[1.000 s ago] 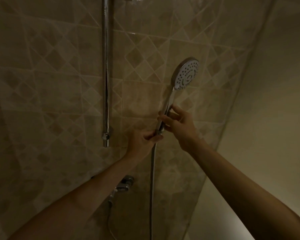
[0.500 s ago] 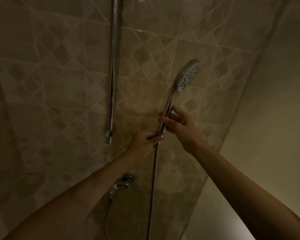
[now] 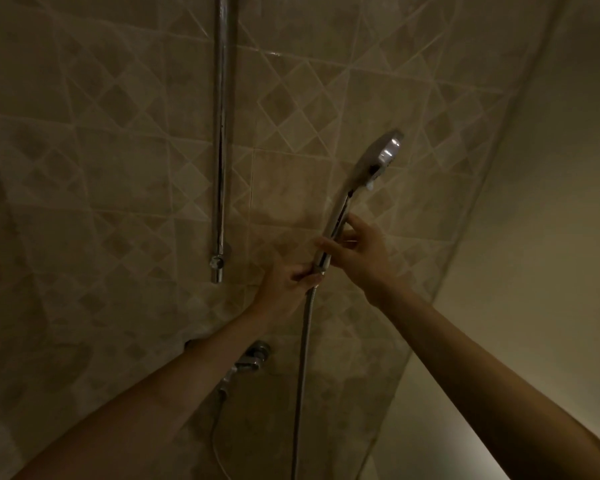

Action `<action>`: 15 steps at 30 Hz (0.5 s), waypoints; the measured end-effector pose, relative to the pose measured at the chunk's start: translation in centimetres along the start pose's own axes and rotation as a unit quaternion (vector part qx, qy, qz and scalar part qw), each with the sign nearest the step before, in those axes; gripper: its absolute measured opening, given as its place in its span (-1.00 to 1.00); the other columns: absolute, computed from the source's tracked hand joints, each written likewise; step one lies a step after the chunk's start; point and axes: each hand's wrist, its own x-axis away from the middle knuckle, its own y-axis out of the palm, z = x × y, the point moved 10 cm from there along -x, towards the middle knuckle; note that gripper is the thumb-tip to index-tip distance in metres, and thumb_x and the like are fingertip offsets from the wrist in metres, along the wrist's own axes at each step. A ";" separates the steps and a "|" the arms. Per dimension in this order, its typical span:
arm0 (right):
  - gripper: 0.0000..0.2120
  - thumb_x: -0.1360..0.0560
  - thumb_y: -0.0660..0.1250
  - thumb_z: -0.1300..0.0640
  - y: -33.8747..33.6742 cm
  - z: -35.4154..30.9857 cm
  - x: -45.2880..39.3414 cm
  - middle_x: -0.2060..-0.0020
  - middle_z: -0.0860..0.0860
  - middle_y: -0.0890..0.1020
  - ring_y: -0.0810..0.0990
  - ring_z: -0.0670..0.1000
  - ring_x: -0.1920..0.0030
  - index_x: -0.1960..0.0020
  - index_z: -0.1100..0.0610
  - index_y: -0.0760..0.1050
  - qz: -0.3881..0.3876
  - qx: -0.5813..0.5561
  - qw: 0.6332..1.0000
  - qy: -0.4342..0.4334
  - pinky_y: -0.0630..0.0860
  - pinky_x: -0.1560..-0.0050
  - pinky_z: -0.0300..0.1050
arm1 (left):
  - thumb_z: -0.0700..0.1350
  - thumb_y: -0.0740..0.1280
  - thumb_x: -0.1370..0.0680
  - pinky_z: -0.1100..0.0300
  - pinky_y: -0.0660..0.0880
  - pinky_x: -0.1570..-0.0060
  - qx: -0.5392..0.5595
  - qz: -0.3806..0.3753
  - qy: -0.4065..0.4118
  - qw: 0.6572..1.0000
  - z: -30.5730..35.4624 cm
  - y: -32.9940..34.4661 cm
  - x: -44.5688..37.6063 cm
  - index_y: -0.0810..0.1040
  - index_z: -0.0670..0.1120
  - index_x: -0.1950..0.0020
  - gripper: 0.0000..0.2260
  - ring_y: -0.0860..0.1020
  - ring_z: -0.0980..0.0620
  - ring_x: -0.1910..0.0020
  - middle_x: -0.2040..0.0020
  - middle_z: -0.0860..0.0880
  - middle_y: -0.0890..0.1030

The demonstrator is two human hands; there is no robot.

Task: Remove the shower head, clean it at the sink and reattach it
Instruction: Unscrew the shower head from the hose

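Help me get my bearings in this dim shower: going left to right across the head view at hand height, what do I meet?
Chrome riser rail → left hand at the hose connector → shower head handle → right hand → plain side wall.

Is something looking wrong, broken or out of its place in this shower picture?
Nothing stands out. The shower head is off the rail, but both hands hold it: the right hand on the handle, the left hand at the hose joint. No damage shows, though the light is dim.
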 end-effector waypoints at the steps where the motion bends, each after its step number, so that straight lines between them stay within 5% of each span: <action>1: -0.65 -0.55 0.47 0.19 0.1 0.0 0.1 -0.03 0.07 0.75 0.75 0.02 -0.05 -0.30 0.02 0.55 -0.016 -0.011 1.000 -0.001 0.69 -0.13 0.14 | 0.23 0.43 -0.36 -0.16 0.61 -0.17 0.001 0.005 0.003 1.000 0.2 -0.2 0.0 0.70 0.36 0.08 -0.84 0.71 0.07 0.02 0.07 0.15 0.75; 5: -0.54 -0.62 0.29 0.33 0.1 0.7 0.5 -0.23 0.07 0.70 0.68 0.05 -0.25 -0.49 0.10 0.39 -0.066 -0.128 0.989 0.028 0.60 -0.28 0.12 | 0.18 0.43 -0.39 -0.10 0.62 -0.15 0.008 -0.002 0.006 1.000 1.1 0.0 0.2 0.71 0.32 0.07 -0.86 0.71 0.06 0.03 0.09 0.10 0.75; 8: -0.64 -0.60 0.42 0.14 -0.2 -0.1 0.6 -0.13 0.07 0.74 0.73 0.05 -0.14 -0.37 0.08 0.49 -0.019 -0.060 0.998 0.007 0.66 -0.19 0.16 | 0.17 0.44 -0.40 0.00 0.62 -0.08 0.008 0.021 0.008 1.000 1.7 0.1 0.3 0.71 0.32 0.07 -0.87 0.70 0.08 0.08 0.12 0.08 0.75; 11: -0.68 -0.50 0.52 -0.02 -0.9 -0.7 0.5 0.01 0.02 0.76 0.75 0.02 -0.03 -0.21 0.02 0.60 0.050 0.030 0.998 -0.002 0.66 -0.15 0.20 | -0.04 0.48 -0.51 -0.06 0.61 -0.06 0.001 0.031 0.007 1.000 1.9 0.2 0.3 0.71 0.32 0.12 -0.79 0.68 0.12 0.13 0.17 0.08 0.75; 15: -0.71 -0.58 0.43 0.21 -1.1 0.1 0.5 -0.03 0.07 0.77 0.76 0.02 -0.05 -0.29 0.08 0.55 0.020 -0.034 0.999 0.006 0.68 -0.14 0.07 | -0.12 0.47 -0.52 0.02 0.60 0.01 -0.009 0.041 0.017 0.999 2.1 0.0 0.6 0.71 0.28 0.09 -0.75 0.68 0.13 0.15 0.16 0.04 0.75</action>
